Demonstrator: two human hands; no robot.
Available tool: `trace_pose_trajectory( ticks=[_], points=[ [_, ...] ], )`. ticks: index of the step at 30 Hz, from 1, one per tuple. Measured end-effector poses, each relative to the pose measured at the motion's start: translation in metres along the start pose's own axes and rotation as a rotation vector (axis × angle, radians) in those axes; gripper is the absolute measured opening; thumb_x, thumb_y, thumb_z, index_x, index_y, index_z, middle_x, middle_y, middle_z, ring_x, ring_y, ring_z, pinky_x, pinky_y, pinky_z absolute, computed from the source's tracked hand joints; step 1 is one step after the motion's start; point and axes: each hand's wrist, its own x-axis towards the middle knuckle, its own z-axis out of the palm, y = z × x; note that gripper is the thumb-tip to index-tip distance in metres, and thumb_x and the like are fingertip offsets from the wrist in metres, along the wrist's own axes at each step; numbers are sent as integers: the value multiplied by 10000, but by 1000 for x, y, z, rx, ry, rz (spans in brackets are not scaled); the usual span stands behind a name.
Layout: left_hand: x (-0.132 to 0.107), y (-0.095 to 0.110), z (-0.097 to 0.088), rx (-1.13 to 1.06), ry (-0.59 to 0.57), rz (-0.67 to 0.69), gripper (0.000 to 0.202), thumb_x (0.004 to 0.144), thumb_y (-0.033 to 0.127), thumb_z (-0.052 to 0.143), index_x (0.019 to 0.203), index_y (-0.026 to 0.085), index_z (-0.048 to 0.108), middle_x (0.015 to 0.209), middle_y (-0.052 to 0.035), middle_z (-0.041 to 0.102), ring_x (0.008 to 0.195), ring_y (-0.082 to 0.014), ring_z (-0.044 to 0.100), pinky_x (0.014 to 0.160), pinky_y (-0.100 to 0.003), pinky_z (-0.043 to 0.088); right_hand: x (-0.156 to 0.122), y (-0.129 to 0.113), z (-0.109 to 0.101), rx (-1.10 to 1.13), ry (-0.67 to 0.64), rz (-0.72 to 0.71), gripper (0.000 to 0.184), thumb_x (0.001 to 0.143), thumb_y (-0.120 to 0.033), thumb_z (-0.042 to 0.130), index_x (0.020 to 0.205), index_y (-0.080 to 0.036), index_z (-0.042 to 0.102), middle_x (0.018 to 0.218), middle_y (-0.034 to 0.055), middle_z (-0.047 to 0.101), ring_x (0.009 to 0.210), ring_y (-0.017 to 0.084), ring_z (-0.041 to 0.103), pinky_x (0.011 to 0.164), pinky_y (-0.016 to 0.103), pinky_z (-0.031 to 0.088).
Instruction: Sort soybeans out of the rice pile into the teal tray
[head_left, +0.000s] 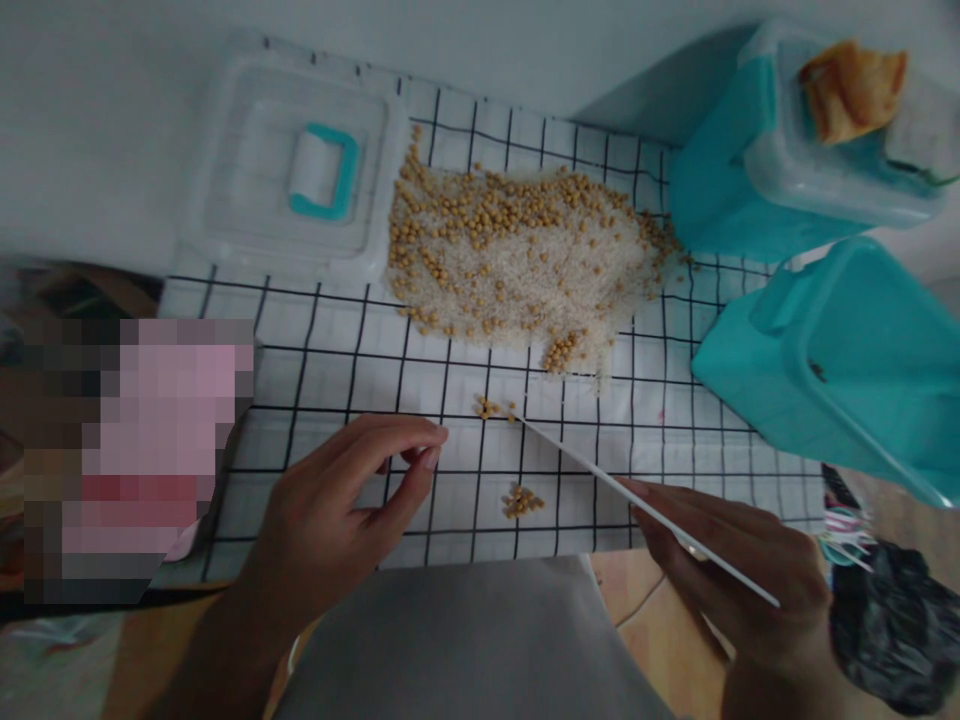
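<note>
head view: on the left hand (337,510), thumb and index tips nearly meet; whether they pinch anything i cannot tell. just right of them, yellow beans (486,407) lie near the tip of a white stick (646,505), gripped by the right hand (757,548).

No lettering, label, number or sign is legible here

Gridded cloth (352,322); rice (577,268), beans (523,502) atop
</note>
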Motion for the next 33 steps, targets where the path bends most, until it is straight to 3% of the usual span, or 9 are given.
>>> trace_pose_trajectory(
  ticks=[9, 15, 27, 33],
  points=[
    [15, 8, -1, 3, 2, 47, 276, 902, 111, 683, 1142, 241, 642, 1046, 37, 711, 889, -82, 657, 828, -205, 531, 2, -2, 2, -47, 71, 21, 482, 838, -27, 712, 1290, -193, 702, 1155, 39, 773, 921, 191, 772, 798, 271, 667],
    [14, 7, 0, -26, -12, 44, 280, 902, 93, 676, 1145, 225, 636, 1053, 25, 707, 914, -83, 660, 859, -209, 531, 7, -4, 3, -17, 92, 53, 475, 845, -12, 700, 1286, -187, 703, 1176, 27, 763, 947, 161, 759, 861, 233, 639],
    [8, 4, -3, -25, -2, 18, 298, 898, 93, 678, 1153, 242, 638, 1057, 22, 711, 901, -99, 659, 846, -235, 546, 9, -8, -3, 59, -66, 3, 532, 829, -1, 705, 1341, -133, 654, 1290, 102, 721, 1134, 251, 721, 916, 330, 644],
    [6, 3, -3, -20, -8, 8, 307, 899, 113, 679, 1164, 260, 635, 1063, 25, 713, 893, -114, 663, 832, -257, 554, 12, -12, -1, 38, -45, -24, 514, 827, 26, 691, 1317, -128, 672, 1238, 100, 745, 1105, 226, 733, 900, 298, 647]
  ],
)
